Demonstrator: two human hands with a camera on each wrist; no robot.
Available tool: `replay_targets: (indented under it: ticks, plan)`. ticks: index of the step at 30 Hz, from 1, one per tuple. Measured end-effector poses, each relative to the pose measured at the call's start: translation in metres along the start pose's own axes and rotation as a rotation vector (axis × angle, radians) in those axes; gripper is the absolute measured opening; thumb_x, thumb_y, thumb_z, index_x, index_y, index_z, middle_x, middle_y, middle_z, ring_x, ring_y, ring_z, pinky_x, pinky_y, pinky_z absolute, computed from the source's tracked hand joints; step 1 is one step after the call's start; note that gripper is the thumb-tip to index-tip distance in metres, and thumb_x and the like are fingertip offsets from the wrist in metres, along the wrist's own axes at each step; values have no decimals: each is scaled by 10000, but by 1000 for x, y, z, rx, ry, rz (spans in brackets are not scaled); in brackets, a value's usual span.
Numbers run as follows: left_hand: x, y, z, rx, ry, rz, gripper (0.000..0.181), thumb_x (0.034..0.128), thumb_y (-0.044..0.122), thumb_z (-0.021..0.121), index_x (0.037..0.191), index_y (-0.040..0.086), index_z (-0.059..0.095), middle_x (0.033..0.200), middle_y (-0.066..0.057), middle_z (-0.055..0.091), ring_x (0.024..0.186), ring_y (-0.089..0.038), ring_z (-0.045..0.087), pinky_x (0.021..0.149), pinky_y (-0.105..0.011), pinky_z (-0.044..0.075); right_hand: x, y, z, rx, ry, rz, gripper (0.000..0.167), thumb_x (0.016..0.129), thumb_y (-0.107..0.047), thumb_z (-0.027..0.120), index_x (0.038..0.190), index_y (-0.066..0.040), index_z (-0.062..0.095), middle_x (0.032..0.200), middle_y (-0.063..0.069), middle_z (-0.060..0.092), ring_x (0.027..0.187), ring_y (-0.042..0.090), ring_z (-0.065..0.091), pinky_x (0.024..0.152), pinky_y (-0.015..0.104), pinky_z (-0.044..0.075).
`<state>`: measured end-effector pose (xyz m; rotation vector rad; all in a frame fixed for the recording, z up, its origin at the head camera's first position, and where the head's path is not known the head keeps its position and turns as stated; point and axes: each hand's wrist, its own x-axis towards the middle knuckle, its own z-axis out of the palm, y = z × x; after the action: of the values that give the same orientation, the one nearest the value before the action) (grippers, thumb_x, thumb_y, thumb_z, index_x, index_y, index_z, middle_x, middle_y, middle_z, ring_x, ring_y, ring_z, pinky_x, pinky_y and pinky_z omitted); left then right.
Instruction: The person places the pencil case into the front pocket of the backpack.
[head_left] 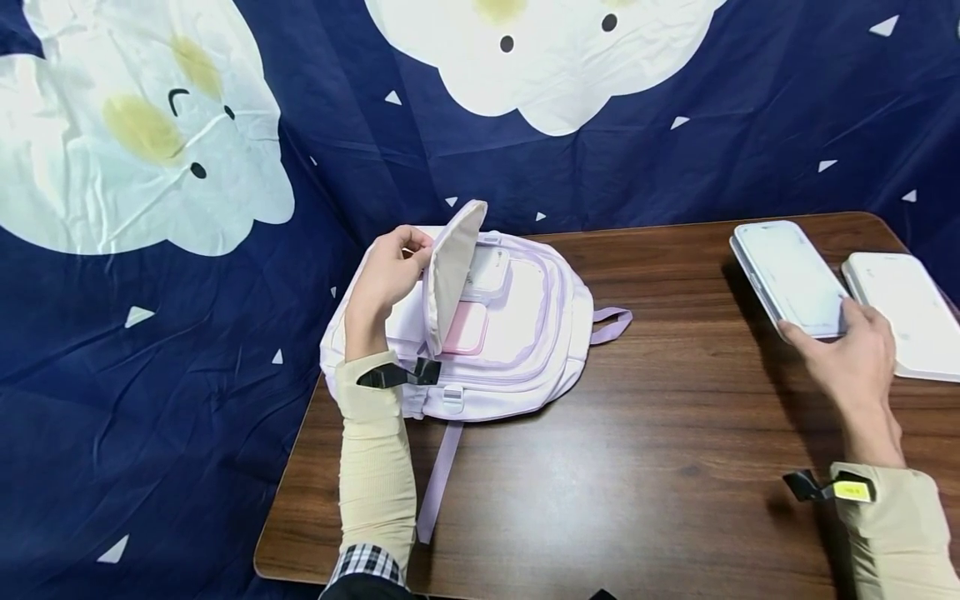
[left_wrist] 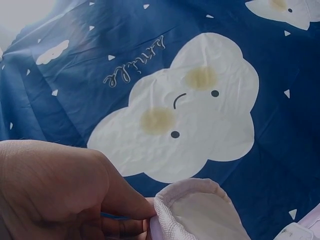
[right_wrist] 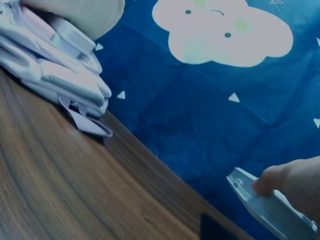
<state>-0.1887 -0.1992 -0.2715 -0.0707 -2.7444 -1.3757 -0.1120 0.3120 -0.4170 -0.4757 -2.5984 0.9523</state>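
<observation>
A pale lilac-white backpack (head_left: 517, 396) lies on the table with its front pocket open. My left hand (head_left: 386, 271) pinches the edge of the raised pocket flap (head_left: 456, 271) between thumb and fingers; the left wrist view shows the flap's rounded edge (left_wrist: 187, 187) up close. Under the flap, a small white case (head_left: 489, 273) and a pink case (head_left: 467, 329) are partly visible in the pocket. At the right, my right hand (head_left: 855, 358) grips the near end of a flat white case (head_left: 791, 271), thumb on one side. It appears raised above the tabletop, its contents hidden.
Another flat white case (head_left: 911, 308) lies at the table's right side. A lilac strap (head_left: 442, 483) trails toward the front, and a loop (head_left: 611, 325) sticks out right of the backpack. Behind the brown wooden table (head_left: 637, 467) hangs a navy cloth (head_left: 585, 175) with cloud faces.
</observation>
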Motion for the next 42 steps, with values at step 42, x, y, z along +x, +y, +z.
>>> replay_targets:
  ticks: [42]
  plan:
    - [2, 2, 0, 33, -15, 16, 147, 939, 88, 531, 1022, -18, 590, 902, -74, 547, 718, -127, 510, 623, -225, 417, -29, -90, 21, 140, -59, -434, 788, 715, -254, 812, 1381, -8, 468, 1361, 242, 459, 1114, 463, 478, 872, 592, 341]
